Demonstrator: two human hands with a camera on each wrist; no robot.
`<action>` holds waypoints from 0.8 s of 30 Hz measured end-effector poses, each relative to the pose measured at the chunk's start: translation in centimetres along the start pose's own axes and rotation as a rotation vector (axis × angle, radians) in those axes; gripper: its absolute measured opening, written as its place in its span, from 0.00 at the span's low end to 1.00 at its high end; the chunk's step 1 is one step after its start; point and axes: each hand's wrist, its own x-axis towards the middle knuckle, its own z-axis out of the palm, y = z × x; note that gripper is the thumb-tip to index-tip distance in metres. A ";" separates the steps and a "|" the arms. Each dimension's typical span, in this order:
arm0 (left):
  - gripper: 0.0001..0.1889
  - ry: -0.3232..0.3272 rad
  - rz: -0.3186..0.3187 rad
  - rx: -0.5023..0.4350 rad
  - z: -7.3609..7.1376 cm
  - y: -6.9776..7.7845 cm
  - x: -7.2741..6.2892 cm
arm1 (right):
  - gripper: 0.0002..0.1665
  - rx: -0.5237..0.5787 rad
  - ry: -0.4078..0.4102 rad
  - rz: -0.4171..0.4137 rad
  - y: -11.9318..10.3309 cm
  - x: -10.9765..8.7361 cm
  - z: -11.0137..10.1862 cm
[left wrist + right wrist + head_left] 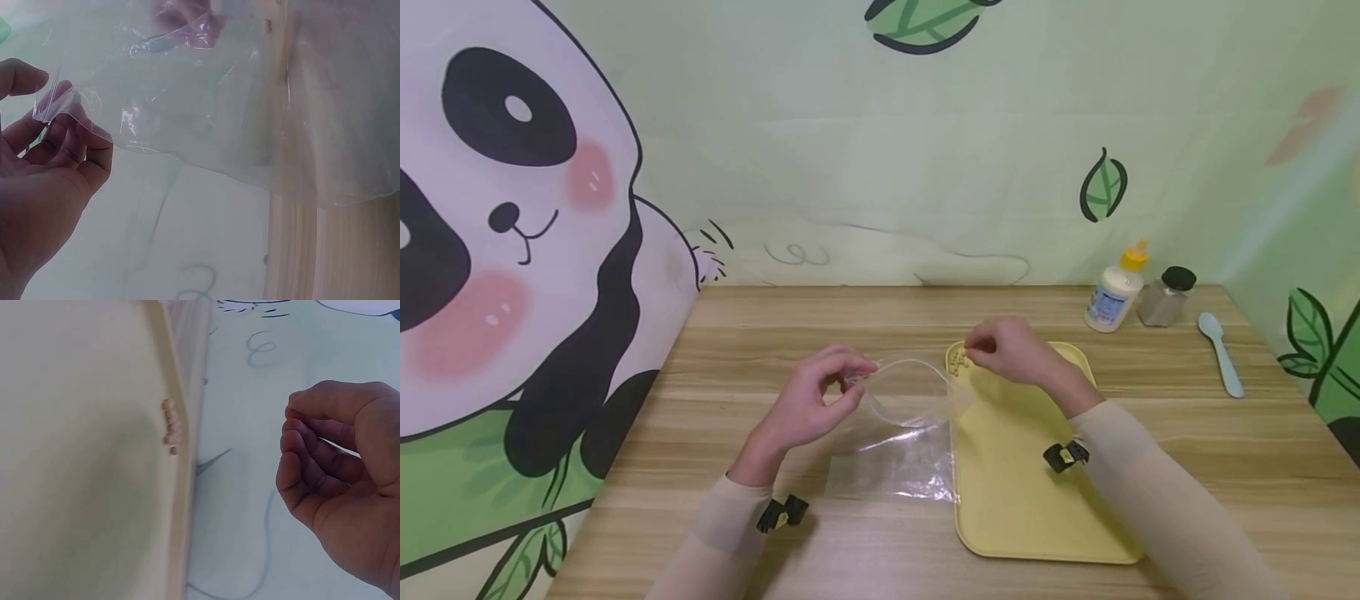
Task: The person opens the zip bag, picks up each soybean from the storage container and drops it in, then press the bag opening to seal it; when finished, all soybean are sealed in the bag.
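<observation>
A clear plastic bag [895, 471] stands over the wood table with its mouth spread into a wide loop. My left hand [816, 396] pinches the left edge of that mouth between thumb and fingers. In the left wrist view the bag's film [194, 106] stretches away from the fingertips. Small pale beans [958, 363] lie in the far left corner of a yellow tray [1030, 500]. Over that corner is my right hand [1018, 354]. Its thumb meets the curled fingers in the right wrist view, and no thing shows between them.
At the back right stand a white squeeze bottle [1112, 296] with a yellow cap and a clear jar [1163, 302] with a black lid. A pale blue spoon [1222, 354] lies right of the tray. A painted cloth wall [850, 167] rises behind the table.
</observation>
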 end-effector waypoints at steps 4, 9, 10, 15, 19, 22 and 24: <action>0.14 -0.001 -0.007 -0.010 0.0 -0.1 -0.1 | 0.06 -0.014 0.028 -0.017 -0.9 -0.1 -0.6; 0.14 0.000 -0.016 -0.001 0.1 -0.1 -0.1 | 0.06 -0.013 0.045 -0.031 -2.3 -0.3 -1.4; 0.14 0.000 -0.017 0.001 0.1 -0.1 -0.2 | 0.06 -0.012 0.050 -0.035 -2.6 -0.4 -1.5; 0.14 -0.001 -0.021 0.006 0.1 -0.1 -0.1 | 0.06 -0.024 0.102 -0.110 -4.1 -0.9 -2.0; 0.14 -0.003 -0.020 0.005 0.1 0.0 -0.2 | 0.05 -0.028 0.145 -0.193 -5.3 -1.3 -2.4; 0.14 -0.005 -0.013 0.000 0.1 -0.1 -0.1 | 0.04 -0.019 0.164 -0.235 -6.1 -1.5 -2.7; 0.14 -0.007 -0.010 -0.005 0.1 -0.2 -0.1 | 0.04 -0.022 0.176 -0.263 -6.7 -1.7 -2.8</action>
